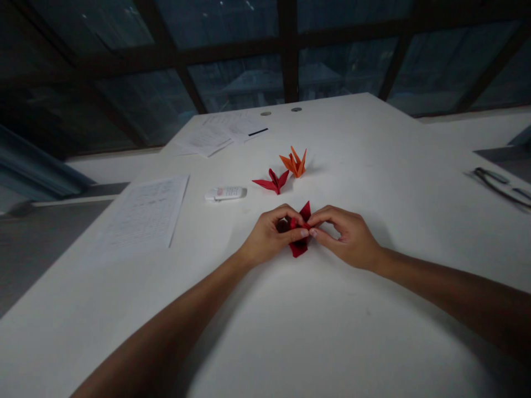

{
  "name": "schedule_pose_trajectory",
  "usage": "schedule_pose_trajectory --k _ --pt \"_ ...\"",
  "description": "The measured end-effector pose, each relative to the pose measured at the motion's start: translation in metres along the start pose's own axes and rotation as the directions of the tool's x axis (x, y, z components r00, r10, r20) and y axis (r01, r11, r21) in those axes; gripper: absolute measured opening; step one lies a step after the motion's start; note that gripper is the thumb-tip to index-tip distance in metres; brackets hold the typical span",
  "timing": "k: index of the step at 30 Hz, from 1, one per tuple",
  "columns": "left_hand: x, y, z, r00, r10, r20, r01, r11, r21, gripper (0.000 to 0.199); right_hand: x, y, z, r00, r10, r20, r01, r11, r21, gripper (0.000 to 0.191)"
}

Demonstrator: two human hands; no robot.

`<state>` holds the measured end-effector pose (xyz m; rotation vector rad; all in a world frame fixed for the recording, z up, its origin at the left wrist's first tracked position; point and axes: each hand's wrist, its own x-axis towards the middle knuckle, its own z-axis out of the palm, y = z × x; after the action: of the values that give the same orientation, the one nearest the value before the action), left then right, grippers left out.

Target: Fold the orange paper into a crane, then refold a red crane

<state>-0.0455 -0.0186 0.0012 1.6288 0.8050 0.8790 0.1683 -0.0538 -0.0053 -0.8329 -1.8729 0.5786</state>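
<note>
Between my two hands is a piece of red folded origami paper (298, 249), its pointed end sticking up behind the fingers and a wider part hanging below. My left hand (276, 229) pinches it from the left with thumb and forefinger. From the right, my right hand (342, 232) pinches its edge, the fingertips of both hands nearly meeting. The fingers hide the middle of the paper. Just beyond my hands stand a red origami crane (274, 181) and an orange origami crane (295, 163).
A white table (352, 320) lies under everything. On it are a white correction-tape-like object (224, 193), a printed sheet (145, 210), more papers (211, 135) with a dark pen (258, 132), two round discs near the far edge, and dark-framed glasses (498, 185) at the right.
</note>
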Motion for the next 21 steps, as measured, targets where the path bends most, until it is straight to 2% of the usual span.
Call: schedule_pose_trajectory --k 7,14,21 --pt "0.0 -0.0042 -0.0016 1.0 -0.004 0.02 0.005 0.999 -0.039 0.025 0.0 -0.0005 0.0015 1.0 0.001 -0.017 -0.002 0.998 -0.068 0.008" --pt "0.0002 -0.0012 0.0002 1.0 -0.011 0.018 0.012 0.996 -0.086 0.027 -0.0024 0.0057 0.0032 0.997 -0.074 -0.003 0.074 0.996 -0.055 0.016" --pt "0.0005 -0.0018 -0.0001 0.999 -0.02 0.029 0.023 0.994 -0.108 0.029 -0.0004 0.0058 0.0025 0.992 -0.12 -0.023 0.118 0.99 -0.081 0.012"
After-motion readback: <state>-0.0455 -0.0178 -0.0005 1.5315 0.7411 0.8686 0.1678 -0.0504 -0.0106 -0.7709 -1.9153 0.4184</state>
